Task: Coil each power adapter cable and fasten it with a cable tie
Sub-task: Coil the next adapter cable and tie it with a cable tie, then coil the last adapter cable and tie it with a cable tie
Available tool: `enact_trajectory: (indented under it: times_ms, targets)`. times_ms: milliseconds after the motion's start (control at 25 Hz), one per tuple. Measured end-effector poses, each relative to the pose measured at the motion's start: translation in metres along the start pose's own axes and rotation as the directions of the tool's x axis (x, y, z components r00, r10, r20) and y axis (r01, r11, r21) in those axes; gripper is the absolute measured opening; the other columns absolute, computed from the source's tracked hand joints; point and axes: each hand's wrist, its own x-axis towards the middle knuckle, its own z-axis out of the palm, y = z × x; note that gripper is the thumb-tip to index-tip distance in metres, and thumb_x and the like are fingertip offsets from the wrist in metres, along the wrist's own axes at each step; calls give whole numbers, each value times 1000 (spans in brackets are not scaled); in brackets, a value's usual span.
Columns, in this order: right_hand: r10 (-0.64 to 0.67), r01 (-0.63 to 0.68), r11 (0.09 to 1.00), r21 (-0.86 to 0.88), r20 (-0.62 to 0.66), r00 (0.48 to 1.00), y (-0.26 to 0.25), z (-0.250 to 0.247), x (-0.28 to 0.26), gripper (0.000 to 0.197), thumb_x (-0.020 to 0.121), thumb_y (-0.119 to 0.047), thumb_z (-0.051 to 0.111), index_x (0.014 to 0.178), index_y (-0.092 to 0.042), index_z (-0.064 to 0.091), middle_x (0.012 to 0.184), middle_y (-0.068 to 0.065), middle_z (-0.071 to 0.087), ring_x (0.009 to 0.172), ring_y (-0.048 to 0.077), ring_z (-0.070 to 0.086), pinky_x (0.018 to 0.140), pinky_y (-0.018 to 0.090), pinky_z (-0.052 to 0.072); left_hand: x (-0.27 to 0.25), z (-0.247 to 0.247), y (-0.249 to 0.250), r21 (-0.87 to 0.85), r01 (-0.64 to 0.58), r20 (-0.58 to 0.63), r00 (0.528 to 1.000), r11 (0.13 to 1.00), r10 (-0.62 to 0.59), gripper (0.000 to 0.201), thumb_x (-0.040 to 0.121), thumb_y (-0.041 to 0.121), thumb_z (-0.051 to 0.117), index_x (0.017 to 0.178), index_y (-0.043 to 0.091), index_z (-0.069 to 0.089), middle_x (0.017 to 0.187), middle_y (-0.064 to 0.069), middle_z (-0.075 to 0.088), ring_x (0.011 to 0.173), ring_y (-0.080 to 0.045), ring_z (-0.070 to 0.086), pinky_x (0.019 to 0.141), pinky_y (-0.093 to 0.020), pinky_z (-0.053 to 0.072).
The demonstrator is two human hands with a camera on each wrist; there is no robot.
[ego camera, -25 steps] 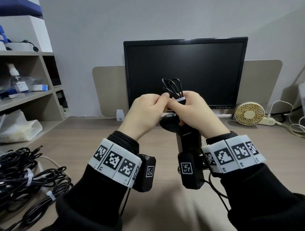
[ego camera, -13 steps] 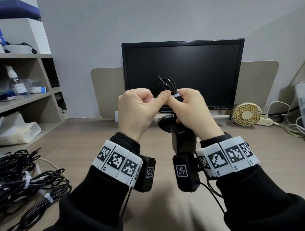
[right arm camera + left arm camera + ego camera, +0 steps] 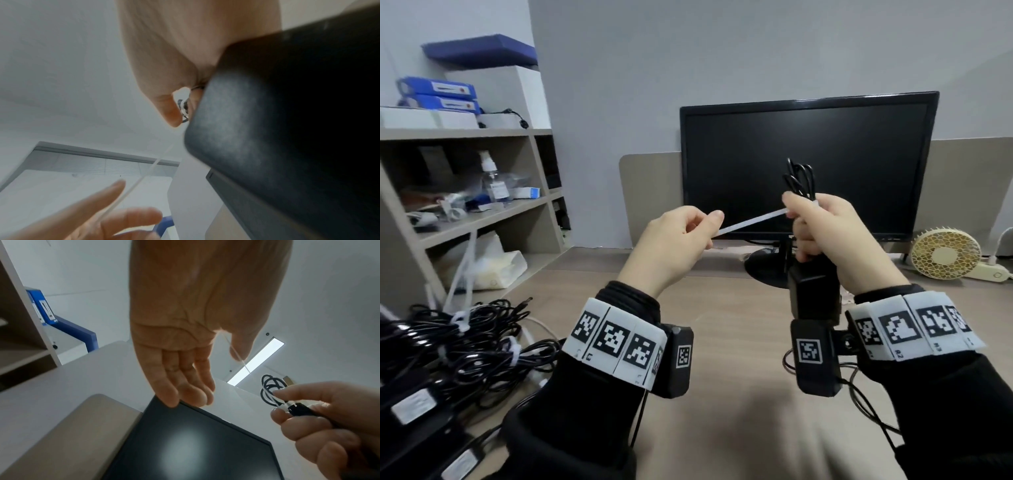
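My right hand [image 3: 796, 212] grips a coiled black cable [image 3: 799, 178] in front of the monitor. The cable's loops stick up above the fist and its black adapter brick [image 3: 813, 291] hangs below. A white cable tie [image 3: 750, 222] is wrapped round the coil at the thumb. Its tail runs taut down-left to my left hand [image 3: 714, 226], which pinches it between thumb and forefinger. In the left wrist view the tie [image 3: 236, 352] lies along the thumb, and the coil [image 3: 271, 389] shows in the other hand. The brick [image 3: 287, 121] fills the right wrist view.
A pile of bundled black adapters [image 3: 448, 342] lies on the desk at the left, with loose white ties [image 3: 464, 274] leaning by the shelf unit [image 3: 465, 219]. The monitor [image 3: 808, 137] stands at the back, and a small fan [image 3: 945, 255] is at the right.
The hands were together at the coil. My left hand has since moved away to the left, drawing the tie's tail out straight. The right hand keeps the coil.
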Motion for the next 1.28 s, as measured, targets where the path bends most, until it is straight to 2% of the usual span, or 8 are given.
enact_trajectory:
  times_ms: [240, 360, 440, 640, 800, 920, 1040, 1280]
  targets:
    - [97, -116, 963, 241, 90, 991, 1, 52, -6, 27, 97, -25, 51, 76, -19, 37, 49, -8, 33, 43, 11, 28, 50, 28, 35, -36, -51, -1, -70, 115, -12, 993, 991, -116, 66, 69, 82, 47, 108, 29, 53, 100, 10, 63, 91, -7, 63, 83, -32, 51]
    - [102, -212, 876, 433, 263, 959, -17, 89, -11, 27, 99, -17, 45, 74, -18, 35, 55, -4, 33, 43, 12, 30, 51, 27, 34, -54, -73, -5, 239, 158, 203, 957, 958, -209, 78, 63, 66, 71, 127, 30, 43, 114, 14, 58, 103, -2, 57, 86, -26, 47]
    - [78, -292, 795, 532, 387, 919, -31, 113, -17, 25, 98, -13, 41, 74, -17, 36, 57, -3, 35, 46, 12, 33, 54, 27, 36, -66, -80, -10, 288, 163, 278, 929, 944, -245, 78, 67, 51, 78, 131, 24, 42, 117, 11, 57, 101, -3, 59, 90, -29, 49]
    - [63, -402, 660, 635, 486, 871, -51, 174, -32, 21, 100, -13, 38, 79, -16, 39, 62, -2, 42, 51, 14, 45, 57, 28, 44, -99, -126, -29, 160, 213, 162, 957, 964, -239, 67, 72, 38, 79, 124, 21, 41, 111, 0, 63, 96, -16, 64, 82, -35, 55]
    - [189, -399, 842, 363, 495, 848, -47, 212, -32, 15, 99, -23, 49, 88, -13, 53, 76, 1, 60, 71, 17, 62, 69, 33, 50, -119, -196, -51, 69, 287, -149, 950, 956, -274, 45, 78, 44, 72, 111, 29, 46, 109, -4, 65, 86, -19, 64, 75, -33, 50]
    - [305, -428, 902, 59, 612, 729, -37, 244, -40, 17, 95, -27, 57, 92, -11, 62, 79, 1, 65, 68, 13, 63, 61, 25, 47, -136, -242, -71, 104, 348, -323, 898, 932, -300, 28, 79, 44, 72, 95, 30, 53, 102, -6, 63, 82, -18, 58, 70, -31, 44]
    - [380, -449, 891, -69, 654, 654, -31, 278, -52, 13, 93, -23, 60, 95, -10, 60, 80, 3, 62, 60, 12, 59, 53, 21, 41, -151, -262, -87, 213, 438, -328, 874, 873, -358, 26, 80, 42, 70, 87, 22, 56, 88, -1, 62, 73, -17, 56, 65, -30, 45]
    - [418, -448, 888, -108, 598, 684, -12, 306, -61, 19, 90, -13, 65, 96, -8, 47, 86, 8, 54, 59, 14, 58, 53, 24, 40, -169, -260, -105, 375, 550, -235, 835, 746, -498, 25, 87, 40, 61, 86, 16, 56, 68, 5, 56, 56, -13, 58, 52, -25, 43]
